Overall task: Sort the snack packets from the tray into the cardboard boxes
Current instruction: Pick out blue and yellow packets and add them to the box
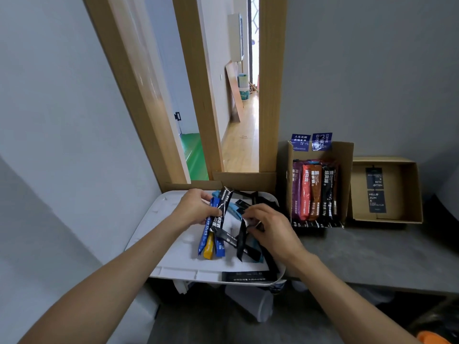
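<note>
Grey counter; left hand grips packets, right hand pinches one

The right hand hides its fingers' hold on a black packet; an orange object is cropped bottom-right.

Left hand clutching packets, right hand pinching (curled)

Pale grey walls flank a wooden door frame. Beyond it, a bright hallway has a light wood floor, and a board leans against its wall. A grey table stands below.
</note>
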